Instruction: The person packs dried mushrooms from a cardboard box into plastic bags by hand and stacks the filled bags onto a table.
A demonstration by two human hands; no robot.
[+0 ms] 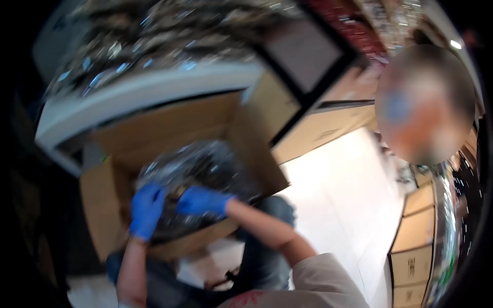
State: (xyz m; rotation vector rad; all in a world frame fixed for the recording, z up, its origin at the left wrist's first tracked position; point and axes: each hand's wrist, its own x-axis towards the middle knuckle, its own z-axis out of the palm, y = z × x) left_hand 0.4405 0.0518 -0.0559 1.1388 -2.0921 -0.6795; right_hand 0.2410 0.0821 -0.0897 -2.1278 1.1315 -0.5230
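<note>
Both hands wear blue gloves and are inside an open cardboard box (100, 205). Clear plastic wrapping (205, 159) with dark contents, too blurred to name, fills much of the box. My left hand (147, 208) is at the left side of the plastic, its fingers bent and touching it. To its right, my right hand (203, 201) reaches in from the right with its fingers pointing left, over the plastic. The fingertips of both hands are blurred, and whether they pinch the film cannot be made out.
Behind the box, a white-edged shelf (154, 84) holds many shiny wrapped packs. A person (425, 105) is at the upper right. Cardboard boxes (412, 264) line the right side, beyond the pale floor (339, 195). My knees flank the box's near side.
</note>
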